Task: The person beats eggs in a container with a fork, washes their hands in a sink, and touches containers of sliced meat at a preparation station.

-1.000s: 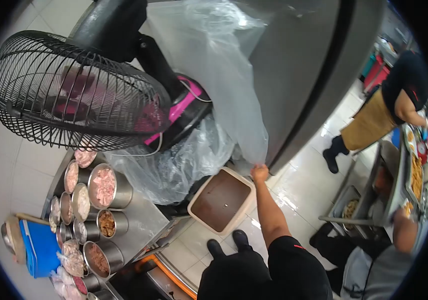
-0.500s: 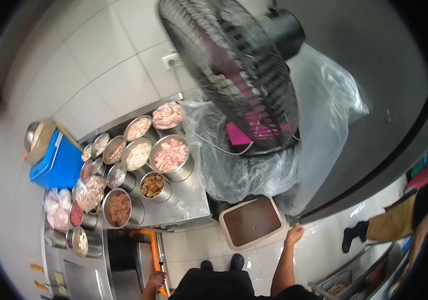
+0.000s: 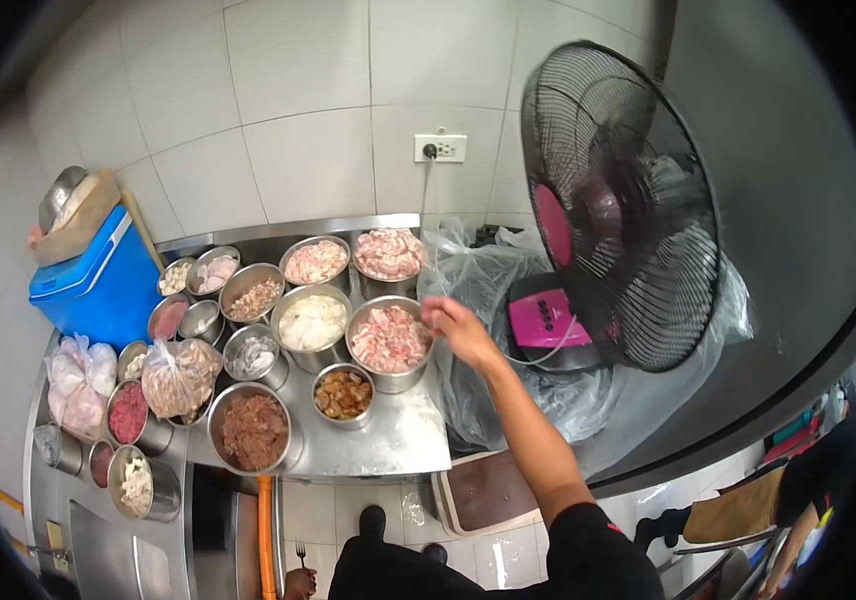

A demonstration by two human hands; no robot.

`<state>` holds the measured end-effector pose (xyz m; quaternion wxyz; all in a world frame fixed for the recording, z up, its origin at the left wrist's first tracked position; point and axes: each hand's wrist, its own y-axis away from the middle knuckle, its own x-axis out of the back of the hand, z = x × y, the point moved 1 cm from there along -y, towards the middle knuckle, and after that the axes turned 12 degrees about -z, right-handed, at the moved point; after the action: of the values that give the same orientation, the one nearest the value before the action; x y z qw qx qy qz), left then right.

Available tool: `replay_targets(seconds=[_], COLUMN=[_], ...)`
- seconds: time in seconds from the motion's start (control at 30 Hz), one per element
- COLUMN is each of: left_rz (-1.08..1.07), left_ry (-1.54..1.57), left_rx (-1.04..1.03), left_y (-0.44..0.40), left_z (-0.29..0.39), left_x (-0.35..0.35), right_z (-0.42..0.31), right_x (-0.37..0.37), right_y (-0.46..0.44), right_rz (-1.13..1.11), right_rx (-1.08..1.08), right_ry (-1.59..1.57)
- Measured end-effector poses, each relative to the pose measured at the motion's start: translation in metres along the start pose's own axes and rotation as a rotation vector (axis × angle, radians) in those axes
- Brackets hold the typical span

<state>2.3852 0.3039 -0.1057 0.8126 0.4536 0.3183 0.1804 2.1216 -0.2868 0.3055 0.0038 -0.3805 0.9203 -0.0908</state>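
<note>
At the bottom edge, my left hand [image 3: 300, 583] is closed on a fork [image 3: 300, 549], whose tines point up. My right hand [image 3: 456, 328] is stretched over the counter at the right rim of a metal pot of pink chopped meat [image 3: 389, 340]. Its fingers are loosely curled and slightly apart, with nothing visible between them; whether they touch the rim is unclear. Nearby stand a pot of browned pieces [image 3: 343, 394], a pot of white pieces [image 3: 313, 323] and a pot of ground meat [image 3: 250, 429].
A running fan [image 3: 616, 205] stands on clear plastic [image 3: 588, 400] at the right, beside a dark grey appliance [image 3: 778, 200]. A blue cooler [image 3: 98, 285] is at the left. On the floor sits a beige bin [image 3: 488, 495]. Another person's apron [image 3: 733, 510] shows at lower right.
My right hand has moved from the lower edge of the plastic by the grey appliance up to the pots. The view has swung left toward the counter. The fork now shows in my left hand.
</note>
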Motion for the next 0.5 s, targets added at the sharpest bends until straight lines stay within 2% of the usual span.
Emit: replay_targets(seconds=[0.1, 0.17, 0.2, 0.27, 0.4, 0.47, 0.5], left_rz=[-0.012, 0.180, 0.231, 0.221, 0.184, 0.165, 0.158], left_ry=[0.016, -0.709, -0.797, -0.711, -0.476, -0.454, -0.451], left_rx=[0.051, -0.079, -0.091, -0.078, -0.010, -0.001, 0.000], left_y=[0.008, 0.013, 0.016, 0.010, -0.004, -0.013, -0.016], left_z=[0.001, 0.004, 0.007, 0.017, 0.042, 0.054, 0.060], left_x=[0.004, 0.002, 0.002, 0.005, 0.011, 0.014, 0.017], right_z=[0.057, 0.096, 0.105, 0.118, 0.153, 0.179, 0.162], right_x=[0.023, 0.047, 0.050, 0.059, 0.083, 0.102, 0.092], right_y=[-0.101, -0.144, -0.152, -0.162, -0.176, -0.191, -0.189], right_rz=[0.079, 0.056, 0.053, 0.178, 0.264, 0.193, 0.208], right_rx=[-0.110, -0.356, -0.367, -0.397, -0.474, -0.522, -0.532], right_ry=[0.053, 0.619, 0.624, 0.871, 0.905, 0.536, 0.546])
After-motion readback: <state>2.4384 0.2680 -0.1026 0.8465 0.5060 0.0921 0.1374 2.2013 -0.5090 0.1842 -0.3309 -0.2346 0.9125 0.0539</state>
